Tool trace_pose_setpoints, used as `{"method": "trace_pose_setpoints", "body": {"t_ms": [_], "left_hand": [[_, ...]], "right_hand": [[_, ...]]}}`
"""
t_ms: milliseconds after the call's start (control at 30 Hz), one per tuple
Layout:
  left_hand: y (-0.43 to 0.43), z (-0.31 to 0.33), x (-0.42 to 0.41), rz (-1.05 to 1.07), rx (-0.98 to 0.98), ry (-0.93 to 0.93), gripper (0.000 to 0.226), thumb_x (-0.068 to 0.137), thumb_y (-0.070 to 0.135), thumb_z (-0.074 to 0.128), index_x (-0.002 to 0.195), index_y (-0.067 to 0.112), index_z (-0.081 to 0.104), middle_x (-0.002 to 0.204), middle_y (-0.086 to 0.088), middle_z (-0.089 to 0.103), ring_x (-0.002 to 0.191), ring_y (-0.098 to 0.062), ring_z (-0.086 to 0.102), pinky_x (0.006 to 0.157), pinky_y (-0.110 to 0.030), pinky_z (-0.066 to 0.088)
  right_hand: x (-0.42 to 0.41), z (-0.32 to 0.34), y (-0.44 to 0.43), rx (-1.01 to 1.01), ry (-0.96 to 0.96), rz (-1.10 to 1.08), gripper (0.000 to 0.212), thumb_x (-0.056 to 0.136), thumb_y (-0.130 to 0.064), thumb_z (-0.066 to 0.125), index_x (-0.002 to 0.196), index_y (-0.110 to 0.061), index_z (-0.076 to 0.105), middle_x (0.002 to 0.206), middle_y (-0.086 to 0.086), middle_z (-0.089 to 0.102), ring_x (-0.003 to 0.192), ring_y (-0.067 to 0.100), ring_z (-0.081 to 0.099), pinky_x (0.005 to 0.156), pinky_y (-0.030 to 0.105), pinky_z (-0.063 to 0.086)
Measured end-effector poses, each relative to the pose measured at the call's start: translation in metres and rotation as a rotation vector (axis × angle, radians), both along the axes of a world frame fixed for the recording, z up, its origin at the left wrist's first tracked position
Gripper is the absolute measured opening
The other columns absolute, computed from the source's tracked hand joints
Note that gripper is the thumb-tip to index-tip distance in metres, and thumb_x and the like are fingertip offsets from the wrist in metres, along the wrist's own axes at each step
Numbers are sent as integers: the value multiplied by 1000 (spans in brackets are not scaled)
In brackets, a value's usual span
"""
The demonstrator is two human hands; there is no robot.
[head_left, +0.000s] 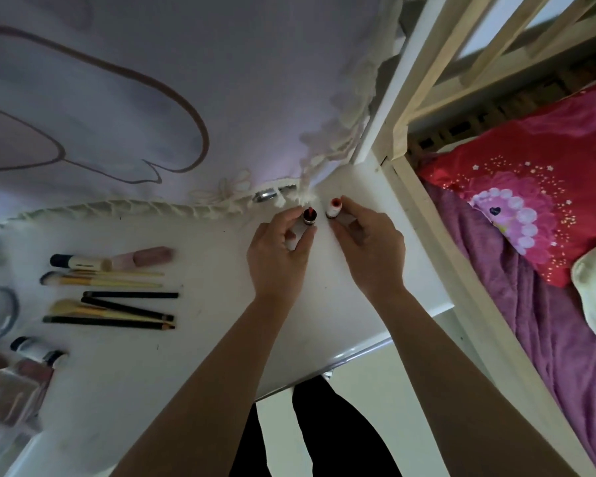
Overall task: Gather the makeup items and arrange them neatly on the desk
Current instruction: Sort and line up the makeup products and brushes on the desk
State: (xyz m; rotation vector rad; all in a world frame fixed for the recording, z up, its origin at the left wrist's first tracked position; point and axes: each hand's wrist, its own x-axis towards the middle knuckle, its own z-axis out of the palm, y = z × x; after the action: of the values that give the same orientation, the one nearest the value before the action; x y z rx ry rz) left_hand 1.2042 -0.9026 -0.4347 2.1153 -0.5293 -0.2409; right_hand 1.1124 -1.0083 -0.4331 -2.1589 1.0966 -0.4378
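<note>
Left hand [279,251]: arm extended, fingers pinched round lipstick base [308,218], red bullet exposed. Right hand [369,246]: likewise extended, gripping lipstick cap [333,208] just beside. Both over desk [203,356]; brushes [107,297] well left of grip.

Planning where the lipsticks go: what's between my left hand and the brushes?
Only bare desk between the left hand and the brushes, in the head view.

Between the hands, a red-tipped lipstick [309,216] with a black collar and a white cap [334,208] lined red. The worktop [203,339] is white. Left of the hands lie black pencils [131,306]. Right of them, a red pillow [530,180] with pink flowers on a purple blanket [547,321].
</note>
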Motion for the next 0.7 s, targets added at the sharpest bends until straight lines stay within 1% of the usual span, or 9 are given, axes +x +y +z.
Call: {"method": "trace_pose_setpoints", "body": {"t_ms": [67,133,200,267,400,467,533,633,700], "left_hand": [[5,3,0,-3,-7,32,34,80,27,77,112,22,69,90,8,71,79,-10,64,78,-32,54],[15,7,-1,-3,-18,42,33,80,22,77,112,19,69,87,6,70,77,-6,62,76,-26,52],[33,12,-2,5,-33,50,25,83,19,75,108,18,69,82,6,67,71,-4,59,71,-14,47],[62,17,1,18,-26,12,19,87,17,71,106,19,69,82,9,63,65,-4,54,68,-11,44],[123,25,25,59,29,-144,17,88,5,66,102,14,68,92,10,58,78,-13,57,74,-7,39],[153,28,43,83,61,-194,18,89,2,63,103,11,67,96,6,59,85,-20,60,78,-16,43],[180,29,60,113,93,-216,18,90,1,61,104,11,67,99,5,59,90,-25,60,79,-29,49],[219,25,90,137,139,-206,20,90,1,59,107,9,66,103,-7,63,93,-29,60,82,-29,47],[233,24,105,139,137,-183,22,90,2,56,108,10,65,103,-6,62,91,-30,60,79,-33,48]], "right_hand": [[-5,-1,3,23,-28,-43,44,90,-34,70,133,-25,61,111,-11,68,92,6,62,84,23,50],[-10,1,12,65,-90,-130,41,87,-24,73,126,-21,61,107,-10,65,84,4,59,79,18,49],[-14,2,26,77,-143,-200,26,86,-18,72,108,-21,58,97,-4,62,75,7,57,72,24,50],[-13,3,47,70,-167,-215,24,85,-15,72,96,-23,51,89,0,58,70,9,55,67,26,47],[9,8,99,71,-202,-74,22,86,-14,71,96,-23,54,93,-1,58,71,8,55,68,9,40],[31,9,125,51,-200,38,20,88,-16,70,104,-19,61,101,-6,58,75,4,55,70,5,38],[58,10,144,45,-168,167,28,91,-22,67,118,-21,61,109,-9,56,81,2,57,74,9,42],[99,11,170,-12,-80,337,40,96,-29,59,135,-21,54,123,-1,54,97,17,59,81,27,51],[117,10,179,-116,38,424,45,98,-35,52,140,-19,51,128,7,53,104,26,56,84,37,50]]}}
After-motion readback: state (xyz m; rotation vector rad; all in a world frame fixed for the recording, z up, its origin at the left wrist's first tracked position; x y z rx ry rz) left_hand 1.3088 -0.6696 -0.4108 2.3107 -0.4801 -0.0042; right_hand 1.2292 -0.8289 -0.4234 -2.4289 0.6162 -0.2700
